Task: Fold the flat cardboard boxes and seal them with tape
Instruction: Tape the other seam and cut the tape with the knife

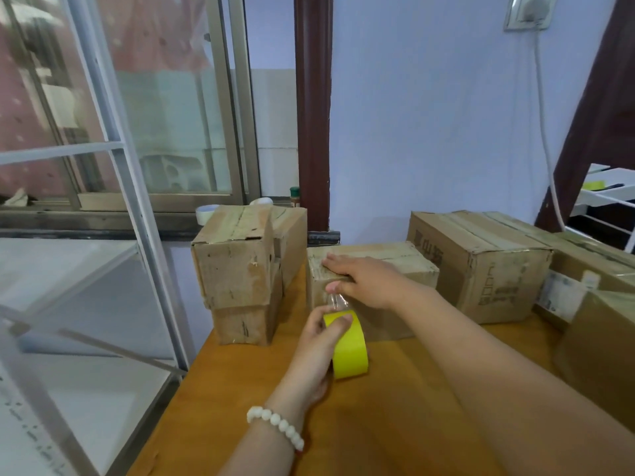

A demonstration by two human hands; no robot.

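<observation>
A small folded cardboard box (405,259) stands on the orange table (247,389) in front of me. My right hand (364,280) lies on its near top edge, fingers flat on the top and thumb pressing clear tape onto the front face. My left hand (316,352) grips a yellow roll of tape (348,352) just below, thumb over the roll's top. A short stretch of clear tape (338,302) runs from the roll up to the box under my right thumb.
A worn upright box (237,269) stands to the left. A larger sealed box (481,262) sits to the right, with more boxes (598,331) at the right edge. A white tape roll (205,214) lies on the windowsill. A metal frame (137,201) stands beyond the table's left edge.
</observation>
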